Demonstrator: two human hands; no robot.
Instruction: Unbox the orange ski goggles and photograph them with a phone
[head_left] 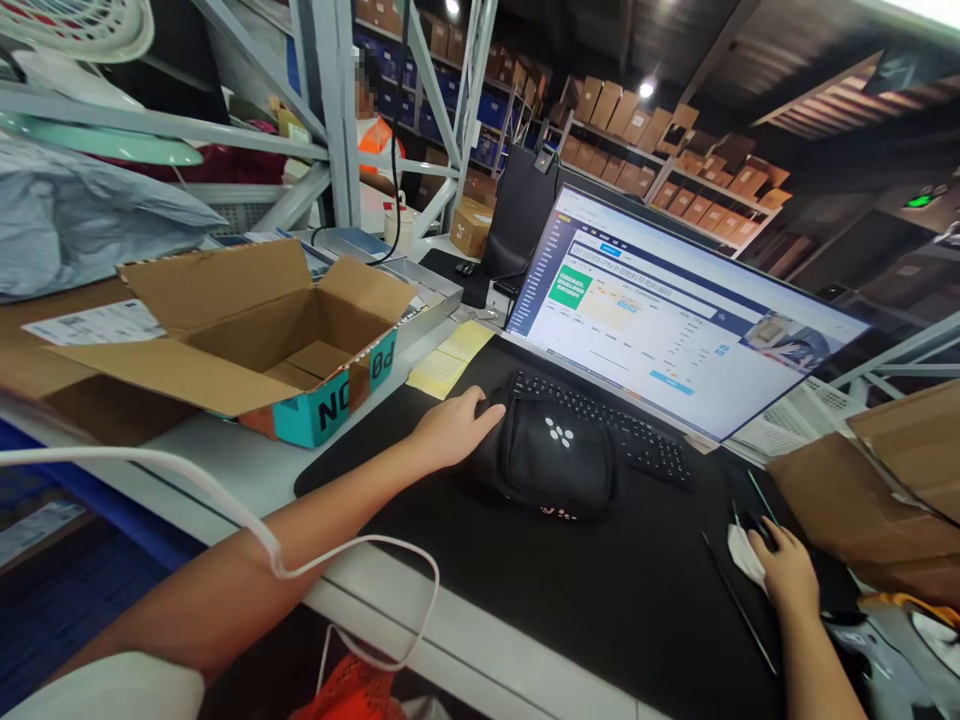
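Note:
A small black pouch (559, 455) with white dots printed on its top lies on the black desk mat, against the front of a keyboard (607, 415). My left hand (454, 428) grips the pouch at its left end, thumb on top; the other fingertips are hidden. At the right side of the mat, my right hand (789, 568) rests curled over a white computer mouse (746, 560), partly covering it. A thin dark rod (739, 605) lies just left of that hand.
An open cardboard box (315, 405) stands left of the mat, beside yellow paper notes (450, 360). A lit monitor (675, 310) stands behind the keyboard. A white cable (360, 545) crosses my left forearm. Brown cartons (870, 500) sit at right. Beyond the rack is a person (379, 140).

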